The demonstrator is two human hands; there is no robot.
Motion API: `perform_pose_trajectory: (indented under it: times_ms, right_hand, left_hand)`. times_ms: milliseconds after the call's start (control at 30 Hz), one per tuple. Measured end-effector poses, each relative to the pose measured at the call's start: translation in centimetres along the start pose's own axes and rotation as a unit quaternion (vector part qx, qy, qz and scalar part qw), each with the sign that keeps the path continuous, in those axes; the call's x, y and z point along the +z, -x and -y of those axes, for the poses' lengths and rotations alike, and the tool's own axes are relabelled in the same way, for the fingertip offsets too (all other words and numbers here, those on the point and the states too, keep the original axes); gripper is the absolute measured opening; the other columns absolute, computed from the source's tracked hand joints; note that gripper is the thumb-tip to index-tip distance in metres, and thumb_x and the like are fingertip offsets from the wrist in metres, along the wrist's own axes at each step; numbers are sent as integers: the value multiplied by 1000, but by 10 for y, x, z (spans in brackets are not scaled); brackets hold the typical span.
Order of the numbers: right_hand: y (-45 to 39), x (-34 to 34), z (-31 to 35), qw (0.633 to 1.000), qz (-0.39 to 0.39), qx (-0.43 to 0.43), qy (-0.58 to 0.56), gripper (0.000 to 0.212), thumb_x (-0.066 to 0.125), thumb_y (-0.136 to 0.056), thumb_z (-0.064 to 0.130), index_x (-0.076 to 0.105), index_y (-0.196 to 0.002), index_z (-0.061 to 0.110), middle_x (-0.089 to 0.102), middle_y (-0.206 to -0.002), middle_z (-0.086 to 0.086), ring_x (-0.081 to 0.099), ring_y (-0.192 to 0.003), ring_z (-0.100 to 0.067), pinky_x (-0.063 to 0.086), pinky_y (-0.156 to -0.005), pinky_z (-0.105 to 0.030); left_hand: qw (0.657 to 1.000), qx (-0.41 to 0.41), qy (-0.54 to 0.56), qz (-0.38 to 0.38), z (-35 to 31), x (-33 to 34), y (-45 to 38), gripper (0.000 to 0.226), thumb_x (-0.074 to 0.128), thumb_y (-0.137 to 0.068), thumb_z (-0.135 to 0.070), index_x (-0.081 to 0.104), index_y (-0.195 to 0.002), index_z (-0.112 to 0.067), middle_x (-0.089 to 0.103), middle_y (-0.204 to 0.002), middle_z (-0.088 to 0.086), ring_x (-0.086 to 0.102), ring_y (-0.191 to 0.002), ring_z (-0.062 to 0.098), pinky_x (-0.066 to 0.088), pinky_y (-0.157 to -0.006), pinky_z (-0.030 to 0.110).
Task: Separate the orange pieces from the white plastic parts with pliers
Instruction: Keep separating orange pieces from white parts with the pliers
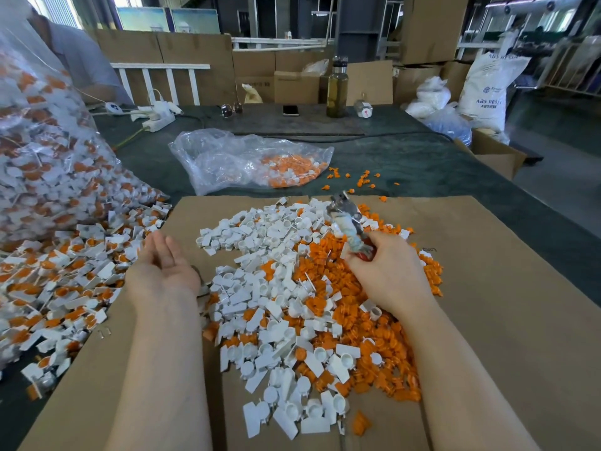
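Right hand [387, 271] fingers curled round the pliers [349, 226], nose tilted up and away over the pile. Left hand [162, 265] palm up, fingers relaxed and straight, holding nothing, at the pile's left edge. White plastic parts [276, 288] and orange pieces [367, 323] heaped together on cardboard [487, 320] on the table [422, 157]. Unsorted joined parts [58, 275] spill from a clear bag [39, 151] at left.
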State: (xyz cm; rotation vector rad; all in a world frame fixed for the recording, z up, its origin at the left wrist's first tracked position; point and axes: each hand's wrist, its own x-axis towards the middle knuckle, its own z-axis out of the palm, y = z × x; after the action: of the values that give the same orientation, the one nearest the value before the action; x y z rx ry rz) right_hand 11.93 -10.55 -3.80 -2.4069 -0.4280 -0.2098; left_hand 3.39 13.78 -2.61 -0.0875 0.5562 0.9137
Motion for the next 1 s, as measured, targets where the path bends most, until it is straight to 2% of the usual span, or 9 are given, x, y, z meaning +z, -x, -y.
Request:
perform_pose_trajectory:
  times_ms: [100, 200, 333, 467, 567, 667, 700, 900, 1000]
  right_hand:
    - [-1, 4, 0, 999, 17, -10, 44, 26, 60, -88, 32, 46, -67, 27, 54, -65, 7, 51, -55, -9, 31, -46, -23]
    - [-1, 8, 2, 998, 19, -14, 62, 25, 60, -87, 34, 46, -67, 27, 55, -67, 9, 53, -58, -8, 35, -47, -24]
    - [2, 13, 4, 993, 23, -30, 111, 17, 59, -85, 37, 49, -75, 29, 54, -69, 11, 53, -62, -10, 39, -48, -25]
    - [4, 17, 7, 988, 43, -45, 142, 12, 59, -82, 38, 51, -82, 29, 54, -73, 11, 55, -67, -14, 42, -49, -25]
    - [4, 19, 8, 984, 55, -52, 159, 10, 59, -82, 36, 53, -87, 30, 50, -73, 13, 53, -68, -13, 37, -47, -23]
    - [3, 20, 8, 983, 68, -62, 162, 9, 58, -83, 34, 56, -91, 29, 50, -74, 13, 53, -70, -12, 39, -48, -24]
    - [3, 20, 9, 982, 72, -63, 161, 9, 58, -84, 34, 58, -92, 28, 52, -75, 12, 54, -71, -12, 43, -49, -25]
    - [4, 20, 8, 984, 65, -61, 153, 12, 60, -83, 35, 58, -92, 28, 55, -79, 11, 56, -73, -13, 48, -53, -27]
    - [4, 19, 6, 990, 35, -60, 122, 10, 61, -84, 35, 52, -86, 31, 53, -76, 14, 54, -72, -11, 43, -50, -25]
  left_hand:
    - [998, -5, -53, 27, 0, -1, 0, 22, 49, -102, -9, 62, -119, -8, 75, -95, 2, 71, -66, 4, 57, -69, 17]
    - [966, 11, -254, 37, 4, 1, 3, 13, 60, -97, -17, 69, -106, -15, 73, -81, -8, 64, -60, 0, 51, -61, 14]
    - [813, 128, -568, 37, 19, 0, 0, 15, 65, -94, -19, 69, -106, -27, 67, -90, -12, 59, -82, 1, 50, -75, 25]
    - [642, 159, -744, 97, 27, -8, -4, 15, 60, -96, -17, 67, -107, -24, 63, -92, -8, 56, -72, 10, 45, -59, 27]
    - [513, 167, -831, 137, 29, -12, -6, 16, 61, -95, -24, 70, -108, -24, 69, -94, -1, 66, -83, 20, 58, -78, 41]
    - [370, 196, -898, 138, 33, -13, -6, 22, 57, -95, -36, 70, -111, -29, 71, -97, 2, 64, -96, 25, 52, -92, 43]
    - [343, 200, -908, 134, 33, -14, -5, 22, 57, -95, -37, 70, -112, -30, 71, -96, 2, 64, -98, 26, 49, -95, 42]
    - [324, 231, -907, 139, 37, -13, 0, 7, 64, -92, -35, 68, -96, -30, 65, -98, -3, 56, -105, 26, 31, -97, 43]
    - [406, 248, -860, 182, 39, -13, 5, 3, 66, -91, -28, 65, -93, -30, 66, -89, -6, 64, -89, 20, 49, -85, 34]
